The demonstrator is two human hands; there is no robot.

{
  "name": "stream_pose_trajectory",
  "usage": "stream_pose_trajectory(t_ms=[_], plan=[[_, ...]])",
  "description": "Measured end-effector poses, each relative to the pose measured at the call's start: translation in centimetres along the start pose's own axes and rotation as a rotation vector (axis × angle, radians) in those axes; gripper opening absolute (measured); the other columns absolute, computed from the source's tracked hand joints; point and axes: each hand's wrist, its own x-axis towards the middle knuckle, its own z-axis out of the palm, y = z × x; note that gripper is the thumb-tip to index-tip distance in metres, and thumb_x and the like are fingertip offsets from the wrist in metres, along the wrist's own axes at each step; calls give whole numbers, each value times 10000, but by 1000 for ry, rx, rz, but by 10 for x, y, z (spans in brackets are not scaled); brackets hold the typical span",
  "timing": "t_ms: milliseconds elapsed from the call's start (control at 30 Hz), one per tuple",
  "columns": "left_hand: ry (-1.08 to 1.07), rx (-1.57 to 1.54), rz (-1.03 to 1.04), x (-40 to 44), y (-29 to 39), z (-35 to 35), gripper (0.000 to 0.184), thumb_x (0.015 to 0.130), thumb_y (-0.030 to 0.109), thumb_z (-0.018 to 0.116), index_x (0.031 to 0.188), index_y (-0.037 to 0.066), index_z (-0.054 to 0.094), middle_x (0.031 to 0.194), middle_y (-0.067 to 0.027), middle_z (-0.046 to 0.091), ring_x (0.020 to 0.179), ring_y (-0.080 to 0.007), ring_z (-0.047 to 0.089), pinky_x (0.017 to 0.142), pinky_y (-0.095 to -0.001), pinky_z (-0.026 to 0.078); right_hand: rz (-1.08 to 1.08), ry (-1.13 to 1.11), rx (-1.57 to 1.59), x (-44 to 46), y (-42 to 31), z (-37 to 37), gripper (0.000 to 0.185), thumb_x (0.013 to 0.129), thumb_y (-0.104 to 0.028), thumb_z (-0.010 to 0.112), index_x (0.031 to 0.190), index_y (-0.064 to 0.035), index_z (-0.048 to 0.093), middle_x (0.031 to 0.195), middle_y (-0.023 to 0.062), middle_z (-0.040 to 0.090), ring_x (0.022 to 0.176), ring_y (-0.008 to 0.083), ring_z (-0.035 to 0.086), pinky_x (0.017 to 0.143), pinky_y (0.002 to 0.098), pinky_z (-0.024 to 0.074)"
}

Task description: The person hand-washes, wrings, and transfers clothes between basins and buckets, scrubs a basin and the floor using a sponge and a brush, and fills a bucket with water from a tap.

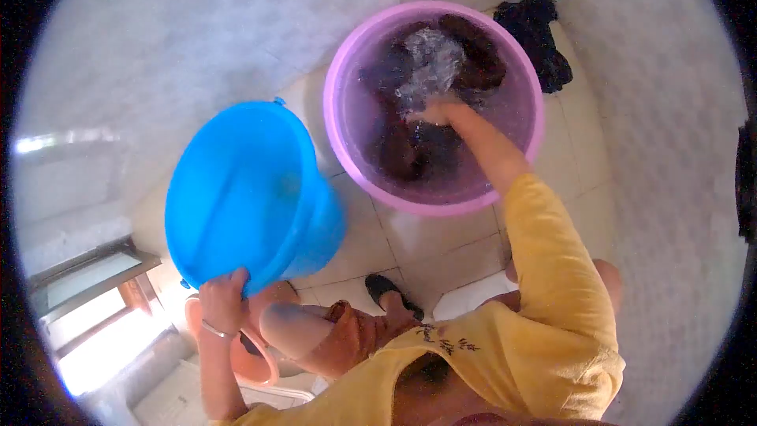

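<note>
My left hand point(225, 300), with a bangle at the wrist, is closed on the near rim of a blue bucket point(225, 189). The bucket leans over with its mouth facing up and to the left, and I see no contents in it. My right hand point(438, 113) reaches into a pink basin point(335, 102) holding water and dark wet clothes point(398, 150). Splashing water point(434, 63) stirs just beyond that hand. Its fingers are blurred at the water, so whether they grip cloth is unclear.
Beside the basin on the tiled floor point(457, 256) lies a black cloth point(540, 39). An orange container point(260, 367) stands by my left forearm. My foot wears a black shoe point(392, 293). At the lower left is a bright window point(110, 347), and walls surround the floor.
</note>
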Motion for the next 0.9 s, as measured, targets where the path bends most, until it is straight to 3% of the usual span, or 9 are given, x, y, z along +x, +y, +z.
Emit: stream_pose_trajectory(t_ms=[100,233,333,400,500,600,767,833,900], plan=[[-23,107,99,-13,10,-25,97,577,49,537,636,93,474,575,-94,502,569,-273,522,479,-374,388,-1,-11,-203,-7,-14,-6,732,656,-377,622,1246,-91,294,1234,200,335,1153,341,308,943,382,293],[-50,188,230,-40,21,-65,92,558,77,529,610,103,458,557,-58,466,570,-232,512,496,-338,382,-597,637,17,-92,-48,-27,733,613,-115,660,1245,-110,289,1272,175,268,1141,329,326,929,401,301],[-12,253,343,-52,38,-83,94,548,113,520,594,103,439,551,-32,436,567,-199,498,500,-314,379,-958,647,-202,-159,-69,-54,862,508,-22,689,1250,-184,280,1291,156,243,1171,336,282,951,527,198],[134,283,501,-54,48,-87,122,543,120,522,600,83,420,586,-49,451,595,-200,500,527,-310,399,-1130,653,-318,-193,-73,-63,671,588,-44,614,1195,-215,384,1268,106,322,1172,271,313,941,535,213],[267,294,687,-45,59,-94,143,538,112,520,622,62,415,630,-78,468,636,-215,508,569,-315,420,-1071,637,-465,-240,-67,-78,521,632,-62,558,1121,-218,464,1222,45,398,1152,233,354,945,526,215],[402,326,829,-20,58,-88,157,537,109,522,644,54,422,660,-94,488,660,-225,517,587,-319,430,-1046,741,-547,-273,-50,-86,276,629,-105,537,900,-142,576,1034,25,540,1072,213,447,935,522,252],[634,157,1089,44,63,-67,134,561,104,549,638,84,442,683,-84,502,648,-210,524,547,-318,430,-849,828,-712,-349,-40,-103,170,608,-109,542,772,-84,577,854,18,582,921,213,537,902,502,317],[680,89,1093,70,69,-56,104,587,104,557,634,94,464,702,-69,525,650,-201,529,599,-326,448,-762,811,-743,-379,-48,-111,146,599,-66,564,745,-67,555,796,37,583,825,231,558,887,509,332],[794,-15,1278,120,94,-40,72,610,102,552,635,100,484,728,-51,550,669,-192,546,689,-336,457,-654,783,-796,-414,-52,-119,134,563,-64,575,687,-45,528,720,64,561,740,225,555,873,503,346]])
